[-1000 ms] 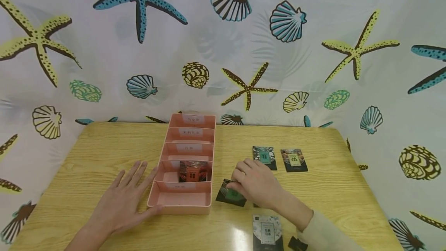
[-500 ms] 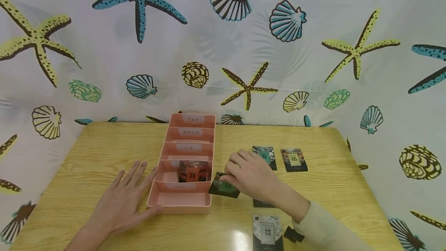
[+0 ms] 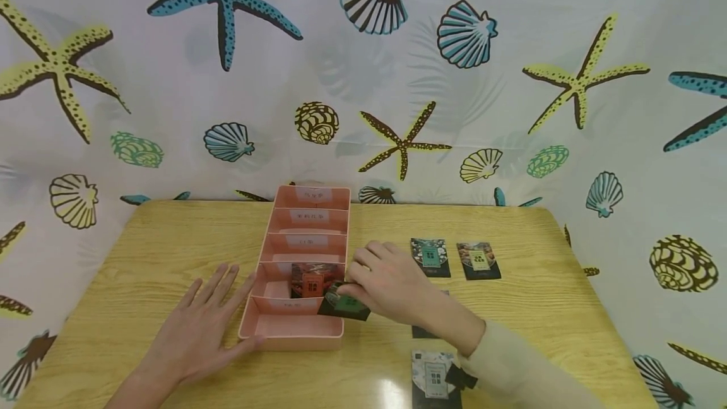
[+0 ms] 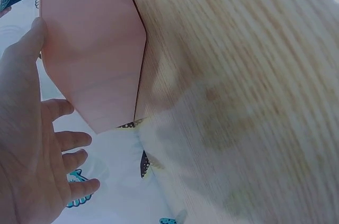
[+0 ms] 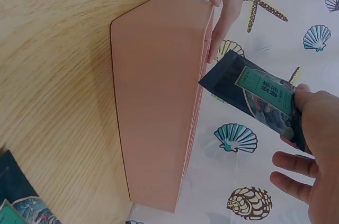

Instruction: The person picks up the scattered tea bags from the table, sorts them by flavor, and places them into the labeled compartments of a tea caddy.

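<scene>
Right wrist view: the right hand (image 5: 318, 150) pinched a green-labelled packet (image 5: 262, 97) at one short end, thumb on top, the gripping fingertips hidden underneath, two other fingers loose below. The packet hung tilted across the right wall of the pink box (image 3: 289, 326), by the front compartment; whether it touched the rim could not be told. It would probably handle as very light, thin and slightly flexible, its smooth wrapper perhaps a little slippery; an edge hold like this one seemed best, as a hard squeeze might crease it. It looked flat and dark, with a lettered green panel set amid a printed picture. Left of the box's front end, the left hand (image 3: 201, 320) had its fingers spread. Inside the box, a red packet (image 3: 307, 279) leaned in the second compartment from the front. Right of the box lay a pale-patterned packet (image 3: 436, 384), nearer the viewer.
</scene>
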Motion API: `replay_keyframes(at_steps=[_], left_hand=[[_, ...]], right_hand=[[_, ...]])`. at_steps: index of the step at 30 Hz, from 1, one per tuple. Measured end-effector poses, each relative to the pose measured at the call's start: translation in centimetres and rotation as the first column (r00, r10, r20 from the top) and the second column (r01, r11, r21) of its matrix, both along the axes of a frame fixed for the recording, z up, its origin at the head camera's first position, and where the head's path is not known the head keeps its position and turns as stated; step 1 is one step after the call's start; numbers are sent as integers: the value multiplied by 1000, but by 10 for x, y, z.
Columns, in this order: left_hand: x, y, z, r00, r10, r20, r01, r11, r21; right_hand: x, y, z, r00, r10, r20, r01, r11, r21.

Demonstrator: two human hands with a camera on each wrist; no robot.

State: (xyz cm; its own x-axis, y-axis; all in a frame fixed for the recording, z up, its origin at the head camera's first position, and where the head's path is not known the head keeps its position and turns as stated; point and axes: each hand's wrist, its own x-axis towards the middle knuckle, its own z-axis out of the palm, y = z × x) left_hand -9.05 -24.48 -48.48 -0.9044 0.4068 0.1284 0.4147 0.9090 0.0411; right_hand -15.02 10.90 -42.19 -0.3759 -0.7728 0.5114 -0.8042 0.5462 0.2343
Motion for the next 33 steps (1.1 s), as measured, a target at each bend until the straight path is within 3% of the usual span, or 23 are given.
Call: replay_keyframes(at_steps=[21,33], left_hand=[[-1,0,2,1000,13,26,-13,1000,-1],[0,-1,1,1000,8,15,-8,1000,-9]], right_hand=[[-4,-43,-7,997,49,-61,-48,999,23],[0,-58,-32,998,59,-32,-55,992,115]])
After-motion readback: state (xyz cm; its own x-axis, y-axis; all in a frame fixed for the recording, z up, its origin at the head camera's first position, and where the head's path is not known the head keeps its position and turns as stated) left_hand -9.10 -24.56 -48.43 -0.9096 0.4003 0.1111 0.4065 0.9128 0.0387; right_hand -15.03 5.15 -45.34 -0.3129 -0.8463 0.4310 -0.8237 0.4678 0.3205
